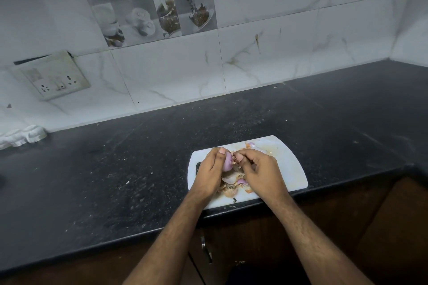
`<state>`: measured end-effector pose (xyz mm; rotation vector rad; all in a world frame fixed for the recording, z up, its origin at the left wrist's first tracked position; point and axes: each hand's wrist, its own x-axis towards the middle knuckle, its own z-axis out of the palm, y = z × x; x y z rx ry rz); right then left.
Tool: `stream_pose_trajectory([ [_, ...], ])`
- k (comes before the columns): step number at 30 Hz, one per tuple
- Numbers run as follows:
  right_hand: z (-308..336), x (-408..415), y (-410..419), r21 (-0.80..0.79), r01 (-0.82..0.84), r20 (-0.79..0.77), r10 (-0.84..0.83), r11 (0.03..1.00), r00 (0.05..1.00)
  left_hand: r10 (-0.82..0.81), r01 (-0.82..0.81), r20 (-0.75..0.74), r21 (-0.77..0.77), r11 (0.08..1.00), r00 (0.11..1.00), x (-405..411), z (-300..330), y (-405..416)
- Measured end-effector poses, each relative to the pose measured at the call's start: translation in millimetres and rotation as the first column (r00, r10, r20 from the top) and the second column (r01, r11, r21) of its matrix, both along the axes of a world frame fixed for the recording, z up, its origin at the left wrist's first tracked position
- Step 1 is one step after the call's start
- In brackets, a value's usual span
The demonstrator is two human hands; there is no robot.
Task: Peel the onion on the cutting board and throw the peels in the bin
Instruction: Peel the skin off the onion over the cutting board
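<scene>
A white cutting board point(289, 169) lies at the front edge of the black counter. Above it my left hand point(212, 172) grips a purple onion point(228, 162), thumb across its top. My right hand point(259, 169) meets it from the right, with thumb and fingertips pinched on a bit of skin at the onion's end. A heap of loose peels point(234, 186), orange-brown and pale purple, lies on the board under my hands. One more purple piece point(251, 145) sits near the board's far edge. No bin is in view.
The black speckled counter point(115, 169) stretches left and back to a tiled wall with a socket plate point(55, 78). A white crumpled cloth point(23, 136) lies at the far left. Brown cabinet doors with a metal handle point(206, 250) are below the counter edge.
</scene>
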<state>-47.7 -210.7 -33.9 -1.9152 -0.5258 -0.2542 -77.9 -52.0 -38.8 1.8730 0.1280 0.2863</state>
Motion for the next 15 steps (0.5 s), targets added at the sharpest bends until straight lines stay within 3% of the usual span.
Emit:
stream_pose_trajectory([
  [11, 0.3, -0.2, -3.2, 0.075, 0.004, -0.070, 0.001, 0.997, 0.998, -0.066, 0.066, -0.008, -0.054, 0.996, 0.998, -2.8, 4.0, -1.8],
  [15, 0.1, 0.5, -0.4, -0.016, 0.057, -0.043, -0.057, 0.998, 0.997, -0.077, 0.076, -0.012, -0.056, 0.996, 0.997, -3.3, 4.2, -2.3],
])
